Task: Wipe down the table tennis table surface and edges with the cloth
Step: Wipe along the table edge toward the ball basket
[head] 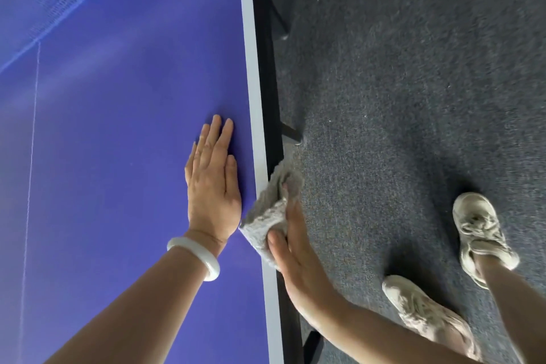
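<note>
The blue table tennis table (118, 142) fills the left half of the view, with a white border line (251, 74) and a black side edge (270, 91) along its right side. My left hand (211, 180) lies flat on the blue top, fingers straight, just inside the white line; a white bangle circles that wrist. My right hand (295, 251) holds a grey fluffy cloth (270, 213) against the table's side edge, thumb on top of the cloth and fingers behind it. The cloth folds over the white line and down the black edge.
The net (50, 0) crosses the top left corner. A thin white centre line (31, 162) runs down the table. Grey carpet (413, 97) covers the floor on the right, where my two feet in pale shoes (478, 233) stand. Black frame legs (277, 18) show under the edge.
</note>
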A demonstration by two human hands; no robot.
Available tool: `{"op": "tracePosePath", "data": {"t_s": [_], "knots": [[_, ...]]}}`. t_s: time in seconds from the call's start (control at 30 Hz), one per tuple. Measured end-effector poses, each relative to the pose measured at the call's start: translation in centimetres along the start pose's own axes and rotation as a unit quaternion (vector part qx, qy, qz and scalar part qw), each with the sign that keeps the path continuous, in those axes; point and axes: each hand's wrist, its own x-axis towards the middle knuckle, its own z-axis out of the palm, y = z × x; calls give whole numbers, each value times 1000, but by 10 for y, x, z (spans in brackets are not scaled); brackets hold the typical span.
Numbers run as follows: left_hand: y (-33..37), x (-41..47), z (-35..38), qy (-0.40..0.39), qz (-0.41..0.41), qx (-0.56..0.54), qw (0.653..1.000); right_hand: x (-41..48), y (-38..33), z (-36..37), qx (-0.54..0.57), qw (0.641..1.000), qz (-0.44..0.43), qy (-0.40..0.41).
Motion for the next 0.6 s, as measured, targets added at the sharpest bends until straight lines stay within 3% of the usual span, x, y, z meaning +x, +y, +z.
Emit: {"op": "tracePosePath", "data": {"t_s": [0.07,0.13,0.3,0.43,0.53,0.6], "knots": [[0,0,0,1,-1,0,1000,9,-12,-4,-25,999,21,-17],[0,1,-1,1,-6,-3,1000,49,-31,-7,-35,999,-10,-15],[-2,2,1,-3,-4,16,1000,156,-72,-22,-46,997,24,61],[-2,2,0,-3,-1,15,1000,102,-48,-9,-40,997,-6,63],[-3,3,1,-9,-12,12,1000,46,-25,-3,-47,999,-9,21],[-3,4,1,-10,-10,11,1000,58,-30,-3,-65,997,-5,30]]}}
